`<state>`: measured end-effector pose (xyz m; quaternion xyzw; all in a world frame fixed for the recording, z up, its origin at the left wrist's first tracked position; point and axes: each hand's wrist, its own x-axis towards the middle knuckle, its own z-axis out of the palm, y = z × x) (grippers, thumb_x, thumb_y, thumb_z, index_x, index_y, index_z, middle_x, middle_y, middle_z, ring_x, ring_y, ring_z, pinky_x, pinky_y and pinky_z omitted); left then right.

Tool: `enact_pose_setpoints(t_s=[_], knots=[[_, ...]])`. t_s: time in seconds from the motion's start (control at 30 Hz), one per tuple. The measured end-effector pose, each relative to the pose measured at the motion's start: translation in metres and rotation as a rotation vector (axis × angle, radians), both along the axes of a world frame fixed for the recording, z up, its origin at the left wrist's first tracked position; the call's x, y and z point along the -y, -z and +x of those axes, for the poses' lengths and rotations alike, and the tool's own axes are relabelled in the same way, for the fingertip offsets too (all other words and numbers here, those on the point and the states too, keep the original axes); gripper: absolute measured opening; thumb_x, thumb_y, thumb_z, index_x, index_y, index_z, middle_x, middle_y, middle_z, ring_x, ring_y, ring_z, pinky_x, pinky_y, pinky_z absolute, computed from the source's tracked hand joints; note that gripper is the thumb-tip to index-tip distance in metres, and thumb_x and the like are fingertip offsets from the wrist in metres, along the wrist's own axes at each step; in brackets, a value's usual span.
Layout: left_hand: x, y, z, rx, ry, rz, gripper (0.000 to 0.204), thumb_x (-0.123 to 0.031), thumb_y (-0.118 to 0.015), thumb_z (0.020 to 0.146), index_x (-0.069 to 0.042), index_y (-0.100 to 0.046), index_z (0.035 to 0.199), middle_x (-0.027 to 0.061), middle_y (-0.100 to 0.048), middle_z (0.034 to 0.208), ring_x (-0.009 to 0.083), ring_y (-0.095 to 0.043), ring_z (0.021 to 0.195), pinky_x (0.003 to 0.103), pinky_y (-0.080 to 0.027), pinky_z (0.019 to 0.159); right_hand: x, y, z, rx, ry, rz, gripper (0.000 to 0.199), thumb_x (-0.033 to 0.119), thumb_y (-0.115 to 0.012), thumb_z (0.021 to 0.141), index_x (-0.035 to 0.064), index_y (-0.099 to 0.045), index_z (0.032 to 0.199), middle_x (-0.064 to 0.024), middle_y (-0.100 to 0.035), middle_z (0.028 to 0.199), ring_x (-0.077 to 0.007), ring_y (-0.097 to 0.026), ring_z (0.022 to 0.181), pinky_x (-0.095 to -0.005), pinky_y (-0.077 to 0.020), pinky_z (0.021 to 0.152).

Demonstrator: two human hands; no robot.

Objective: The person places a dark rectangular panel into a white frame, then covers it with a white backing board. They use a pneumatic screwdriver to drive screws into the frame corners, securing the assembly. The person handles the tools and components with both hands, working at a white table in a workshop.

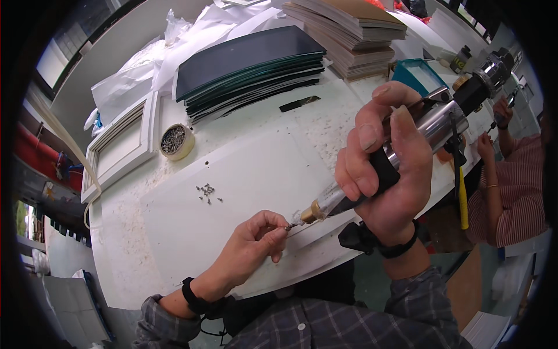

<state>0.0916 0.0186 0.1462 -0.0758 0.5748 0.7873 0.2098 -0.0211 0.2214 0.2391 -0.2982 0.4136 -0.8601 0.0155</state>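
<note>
In my right hand (401, 168) is a silver power screwdriver (433, 125) with a brass-coloured nose, its fingers wrapped round the body and black lever. The tool slants down toward the left, its tip close to my left hand (253, 247). Thumb and forefinger of that hand pinch a small screw (288, 227) at the tip; whether the bit sits in the screw's head is too small to tell. Both hands are above the near edge of a white panel (250, 168). Loose screws (206, 192) lie scattered on the panel, left of the tool.
A round tub (187, 150) of screws stands beside a white frame (154, 122). Behind are stacked dark glass sheets (250, 61), stacked brown boards (363, 55) and a teal box (401, 71). A dark strip (299, 103) lies mid-table. At right, a co-worker in a striped top (517, 186) holds a tool.
</note>
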Motion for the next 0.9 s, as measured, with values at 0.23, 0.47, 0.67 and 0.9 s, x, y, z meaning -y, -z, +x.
enact_pose_setpoints(t_s=[0.23,0.47,0.67,0.9], knots=[[0.001,0.003,0.001,0.01,0.001,0.007,0.018,-0.02,-0.061,0.108,-0.002,-0.061,0.112,0.0025,-0.06,0.087,0.0106,-0.057,0.073,0.026,-0.05,0.068,0.001,0.003,-0.002,-0.037,-0.044,-0.021,0.033,0.03,-0.041,0.112,0.0056,-0.047,0.134,-0.0034,-0.055,0.091,-0.007,-0.042,0.046,-0.026,-0.0428,0.041],[-0.001,0.004,0.0,0.004,-0.003,0.034,0.016,-0.017,-0.061,0.107,-0.002,-0.061,0.113,0.0016,-0.06,0.087,0.01,-0.057,0.072,0.025,-0.05,0.069,-0.002,0.005,-0.008,-0.077,-0.134,-0.053,0.032,0.028,-0.042,0.112,0.0046,-0.046,0.134,-0.0054,-0.056,0.091,-0.0073,-0.042,0.045,-0.0262,-0.0421,0.04],[-0.012,-0.004,0.0,0.004,-0.002,-0.097,0.016,-0.016,-0.063,0.106,-0.002,-0.065,0.114,0.0007,-0.062,0.087,0.0092,-0.057,0.072,0.025,-0.05,0.068,-0.005,-0.002,-0.006,-0.076,-0.148,0.015,0.031,0.026,-0.045,0.111,0.0039,-0.046,0.133,-0.0071,-0.058,0.09,-0.0086,-0.043,0.044,-0.0271,-0.0415,0.039],[-0.036,-0.01,-0.018,-0.555,0.021,-0.692,0.01,-0.01,-0.068,0.099,-0.004,-0.071,0.106,0.005,-0.065,0.089,0.017,-0.06,0.074,0.031,-0.049,0.068,-0.011,-0.018,-0.001,-0.044,-0.02,0.251,0.033,0.023,-0.058,0.104,0.0012,-0.049,0.128,-0.0089,-0.058,0.083,-0.0086,-0.043,0.043,-0.0278,-0.0424,0.039]])
